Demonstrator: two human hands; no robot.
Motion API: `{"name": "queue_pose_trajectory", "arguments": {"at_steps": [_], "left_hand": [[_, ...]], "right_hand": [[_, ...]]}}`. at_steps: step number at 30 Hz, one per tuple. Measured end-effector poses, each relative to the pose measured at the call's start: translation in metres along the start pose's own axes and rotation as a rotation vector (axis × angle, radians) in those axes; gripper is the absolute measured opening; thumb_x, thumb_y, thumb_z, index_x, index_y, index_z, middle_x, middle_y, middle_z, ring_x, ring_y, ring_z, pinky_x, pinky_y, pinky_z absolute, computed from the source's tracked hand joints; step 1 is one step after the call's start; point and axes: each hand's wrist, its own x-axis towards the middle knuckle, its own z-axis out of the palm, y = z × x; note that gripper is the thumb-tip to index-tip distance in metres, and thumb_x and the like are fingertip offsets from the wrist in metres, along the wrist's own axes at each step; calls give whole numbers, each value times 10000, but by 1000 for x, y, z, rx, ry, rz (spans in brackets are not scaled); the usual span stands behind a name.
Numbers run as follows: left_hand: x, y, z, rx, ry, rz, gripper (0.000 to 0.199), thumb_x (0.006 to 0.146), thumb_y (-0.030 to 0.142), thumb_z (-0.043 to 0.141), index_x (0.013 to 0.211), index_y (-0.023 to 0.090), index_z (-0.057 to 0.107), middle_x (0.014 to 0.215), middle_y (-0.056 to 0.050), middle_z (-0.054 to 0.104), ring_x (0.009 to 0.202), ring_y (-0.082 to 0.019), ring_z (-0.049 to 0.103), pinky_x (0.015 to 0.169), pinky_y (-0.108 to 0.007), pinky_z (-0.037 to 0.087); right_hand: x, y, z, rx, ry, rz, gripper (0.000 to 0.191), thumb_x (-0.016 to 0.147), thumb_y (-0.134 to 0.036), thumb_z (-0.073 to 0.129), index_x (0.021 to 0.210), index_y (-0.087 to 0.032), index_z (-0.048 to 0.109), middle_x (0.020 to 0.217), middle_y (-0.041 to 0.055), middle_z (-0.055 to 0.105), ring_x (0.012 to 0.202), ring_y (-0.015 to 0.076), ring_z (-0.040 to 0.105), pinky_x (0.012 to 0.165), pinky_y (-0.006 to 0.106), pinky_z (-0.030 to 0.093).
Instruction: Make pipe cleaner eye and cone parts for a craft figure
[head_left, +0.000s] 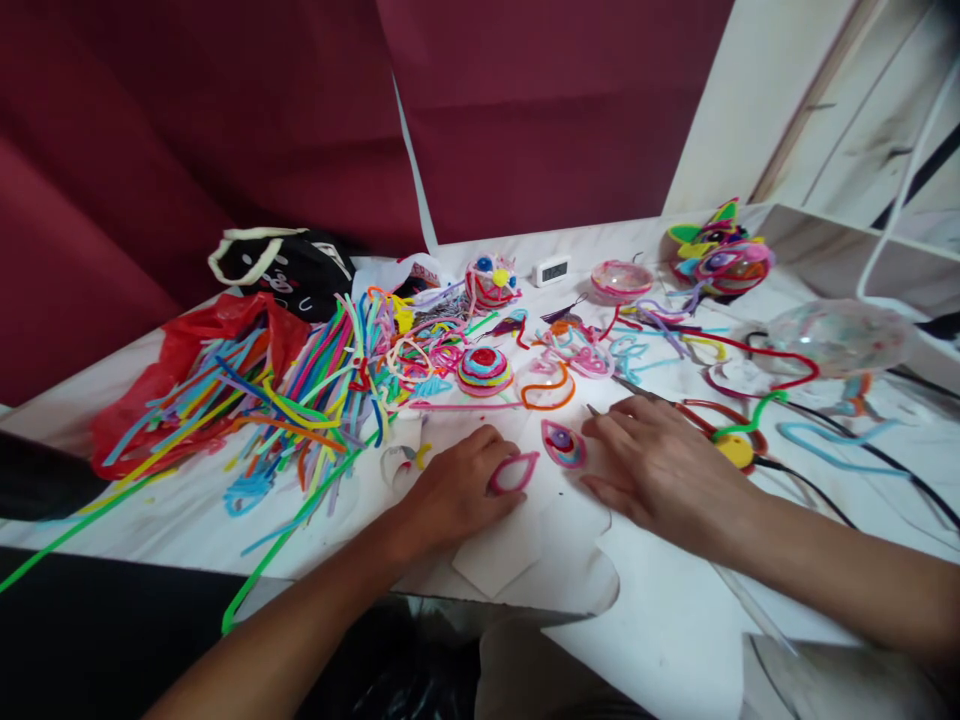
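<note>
My left hand (469,485) is closed with thumb and fingers around a pink pipe-cleaner loop (515,474), bent to a pointed teardrop, above white paper (499,555). Just right of it lies an eye-shaped pipe-cleaner piece (563,444) with a pink rim, blue and red inside and a purple centre. My right hand (652,465) rests beside that piece, thumb and forefinger apart and nothing visible between them. Behind its knuckles are scissors (637,389) with dark blades, partly hidden by the hand. An orange pipe cleaner (564,388) curves beyond both hands.
Loose pipe cleaners (322,385) and a red plastic bag (191,345) spread over the left side. Farther back are a striped dome (484,371), a decorated ball (493,285), a small clock (552,271) and a colourful mask-like piece (721,255). A clear dome (840,335) stands right, near black cables.
</note>
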Motion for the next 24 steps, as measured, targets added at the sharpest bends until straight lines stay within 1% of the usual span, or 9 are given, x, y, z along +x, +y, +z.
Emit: {"name": "queue_pose_trajectory", "arguments": {"at_steps": [4,6,8,11,15,20,24], "left_hand": [[0,-2,1,-27,14,20,358,791,385,581,1105,215,556,1083,-43,550,932,-203,569,809,-320,462],[0,-3,1,-48,19,39,376,784,373,594,1120,209,552,1084,-46,554,941,-203,566,825,-320,459],[0,-3,1,-69,17,48,387,777,355,605,1129,205,549,1089,-50,556,956,-203,562,836,-319,457],[1,-4,-1,-101,8,57,392,771,328,611,1134,195,546,1101,-59,561,980,-205,555,851,-323,454],[3,-5,-2,-148,4,78,393,761,291,607,1132,176,547,1070,-70,577,963,-203,561,838,-328,461],[5,-4,-4,-208,-1,86,410,740,226,603,1143,183,542,1092,-71,606,970,-203,570,842,-337,463],[6,-4,-5,-226,-1,112,440,737,210,603,1169,171,533,1107,-74,626,990,-205,578,867,-336,452]], "right_hand": [[23,-6,4,-35,-102,3,376,840,-476,486,977,-138,579,827,108,638,890,299,533,748,404,381],[30,-7,7,-47,-124,-10,366,832,-455,504,981,-128,574,831,112,641,898,298,538,745,390,375],[33,-8,10,-37,-134,-16,314,830,-406,517,974,-132,566,833,100,642,899,285,541,742,371,372],[32,-7,12,3,-136,-25,258,833,-354,510,969,-139,553,835,88,640,908,273,537,752,358,367],[26,-3,10,68,-154,-56,242,828,-318,505,986,-138,541,868,99,629,903,268,524,754,356,372],[20,3,8,113,-133,-68,269,820,-311,514,1024,-136,533,955,133,603,896,264,512,770,371,385],[18,6,9,134,-131,-70,268,809,-291,527,1032,-142,521,965,132,586,908,261,508,782,379,389]]}}
